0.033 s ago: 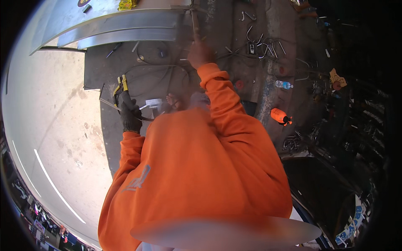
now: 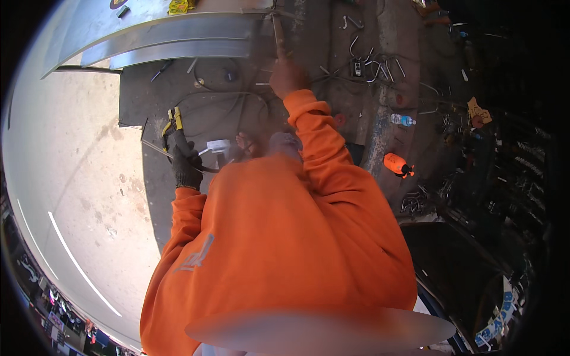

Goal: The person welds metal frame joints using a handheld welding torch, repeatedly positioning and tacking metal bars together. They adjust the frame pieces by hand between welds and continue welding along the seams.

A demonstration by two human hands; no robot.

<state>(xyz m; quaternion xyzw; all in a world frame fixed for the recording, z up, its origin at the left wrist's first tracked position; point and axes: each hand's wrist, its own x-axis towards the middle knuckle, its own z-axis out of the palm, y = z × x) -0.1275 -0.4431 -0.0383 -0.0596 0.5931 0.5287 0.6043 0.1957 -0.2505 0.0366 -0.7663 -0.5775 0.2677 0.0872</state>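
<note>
My left hand (image 2: 187, 166), in a dark glove, is closed round the black grip of a welding electrode holder (image 2: 174, 121) with yellow jaws. A dark cable (image 2: 208, 170) comes out beside that hand. My bare right hand (image 2: 288, 77) reaches far forward, wrapped round the light handle of a hammer-like tool (image 2: 278, 31); blur hides its exact kind. The tool's far end is at the right end of the long silvery metal panels (image 2: 178, 47); whether it touches them I cannot tell. A thin rod (image 2: 157, 148) shows beside my left hand.
Cables (image 2: 237, 93) snake over the dark floor. A white packet (image 2: 218, 145) lies near my feet. To the right are bent metal rods (image 2: 380, 70), a water bottle (image 2: 402, 120) and an orange bottle-shaped object (image 2: 396, 164). A yellow packet (image 2: 178, 6) rests atop the metal surface.
My right hand and forearm have shifted slightly right and back toward me, with the tool still in hand. My left hand is almost unmoved.
</note>
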